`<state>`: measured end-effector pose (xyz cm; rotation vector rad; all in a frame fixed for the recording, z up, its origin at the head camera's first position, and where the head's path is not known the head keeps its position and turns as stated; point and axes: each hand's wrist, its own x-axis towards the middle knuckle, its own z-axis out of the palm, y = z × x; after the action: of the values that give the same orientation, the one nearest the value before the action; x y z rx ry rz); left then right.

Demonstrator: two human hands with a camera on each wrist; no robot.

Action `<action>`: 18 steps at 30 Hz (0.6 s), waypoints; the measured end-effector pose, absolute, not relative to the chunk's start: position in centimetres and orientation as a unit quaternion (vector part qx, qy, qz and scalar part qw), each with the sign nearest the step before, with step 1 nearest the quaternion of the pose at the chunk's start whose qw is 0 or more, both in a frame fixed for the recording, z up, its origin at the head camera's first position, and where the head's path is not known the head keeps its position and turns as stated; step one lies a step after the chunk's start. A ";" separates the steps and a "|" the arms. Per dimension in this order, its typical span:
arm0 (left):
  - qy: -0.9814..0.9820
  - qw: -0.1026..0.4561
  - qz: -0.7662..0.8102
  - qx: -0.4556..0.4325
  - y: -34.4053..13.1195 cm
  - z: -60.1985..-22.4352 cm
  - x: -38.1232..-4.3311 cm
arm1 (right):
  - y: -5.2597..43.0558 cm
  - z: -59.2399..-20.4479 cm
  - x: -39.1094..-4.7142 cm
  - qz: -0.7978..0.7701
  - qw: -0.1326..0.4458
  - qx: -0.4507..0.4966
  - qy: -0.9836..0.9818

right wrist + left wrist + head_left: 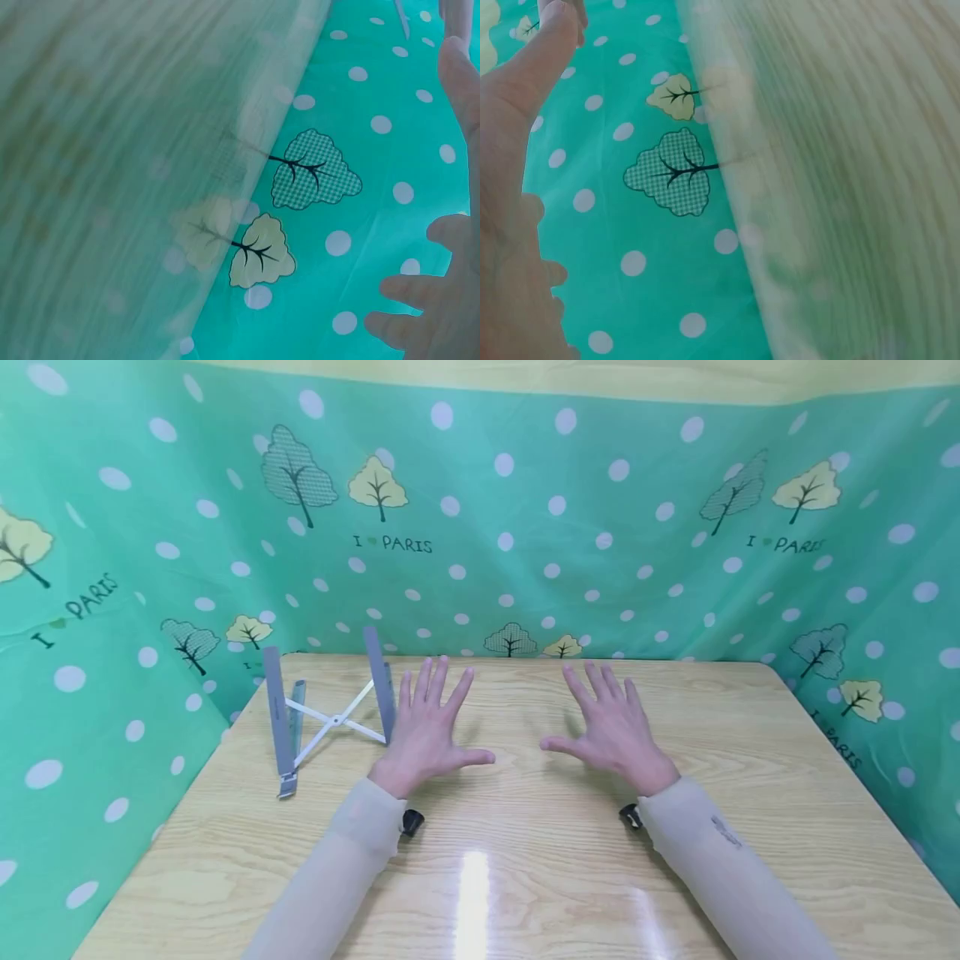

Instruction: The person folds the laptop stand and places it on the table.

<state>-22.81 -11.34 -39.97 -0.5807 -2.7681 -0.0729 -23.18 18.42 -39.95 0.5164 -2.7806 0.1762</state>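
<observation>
My left hand [426, 735] is held out over the table, its fingers spread and thumb pointing inward, holding nothing. Facing it, my right hand [617, 733] has the same spread pose and also holds nothing. A folding laptop stand [336, 721] is on the table just left of my left hand, unfolded, with two grey side bars joined by a pale X-shaped brace. My left hand overlaps the lower end of its right bar in the head view. In the left wrist view, my left hand [506, 172] shows along the left edge; my right hand [442, 307] shows at the right edge of the right wrist view.
The wood-grain table [517, 810] carries bright light reflections near its front. A green dotted cloth [555, 543] with printed trees hangs behind the table and along both sides. Small black devices sit at both wrists, the left one [412, 822] and the right one [631, 816].
</observation>
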 end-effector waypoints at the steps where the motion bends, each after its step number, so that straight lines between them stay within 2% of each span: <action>1: -0.966 0.156 -0.026 -0.204 -11.5 -39.9 -22.8 | 18.3 -39.9 -23.2 0.063 0.155 0.183 -0.969; 18: -0.961 0.176 -0.036 -0.211 -14.5 -39.7 -22.4 | 15.1 -39.4 -24.3 0.080 0.165 0.250 -0.951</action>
<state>-22.40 -14.51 -39.67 -0.5977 -2.7216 -0.1010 -24.31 15.14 -39.37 0.7136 -2.7081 0.2271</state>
